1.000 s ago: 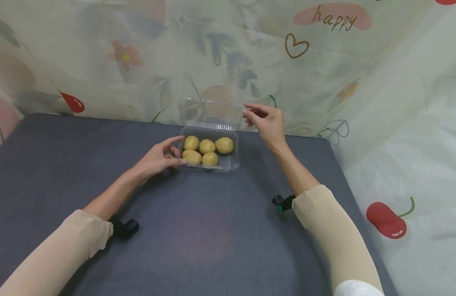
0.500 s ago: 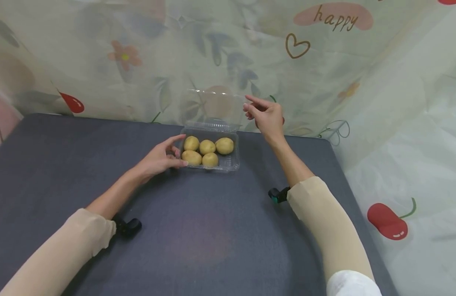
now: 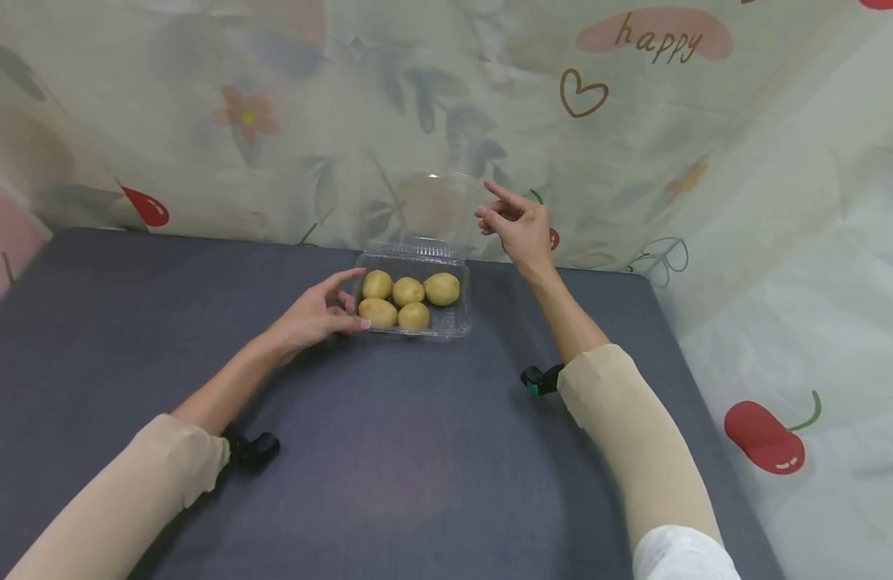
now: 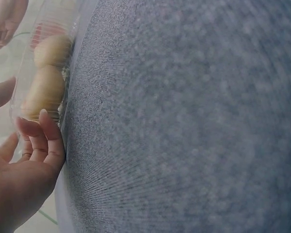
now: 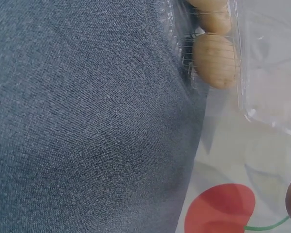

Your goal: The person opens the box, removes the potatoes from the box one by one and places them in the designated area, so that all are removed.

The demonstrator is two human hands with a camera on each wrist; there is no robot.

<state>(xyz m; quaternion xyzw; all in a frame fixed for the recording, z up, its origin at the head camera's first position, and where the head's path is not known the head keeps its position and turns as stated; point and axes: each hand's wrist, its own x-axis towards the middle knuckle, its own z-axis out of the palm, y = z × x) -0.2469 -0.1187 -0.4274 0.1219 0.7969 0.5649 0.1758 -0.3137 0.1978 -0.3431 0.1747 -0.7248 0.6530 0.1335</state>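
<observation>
I report the clear container (image 3: 450,321) resting near the far edge of the dark surface (image 3: 388,451), with five yellow potatoes (image 3: 409,292) inside: three along the back, two in front toward the left. Noted change: over the last second the lid (image 3: 430,205), hinged at the back, shows its top edge higher against the printed sheet (image 3: 635,145), and my right hand (image 3: 522,228) has risen with it. That hand has its thumb and index finger apart, just beside the lid's right edge; whether either touches the plastic I cannot tell. My left hand (image 3: 312,318) is clamped on the container's left end, thumb at the front corner, index finger at the back; neither it nor the base shows any notable shift. In my judgement the work has reached a fully raised lid, leaving the contents exposed and the base steadied.
</observation>
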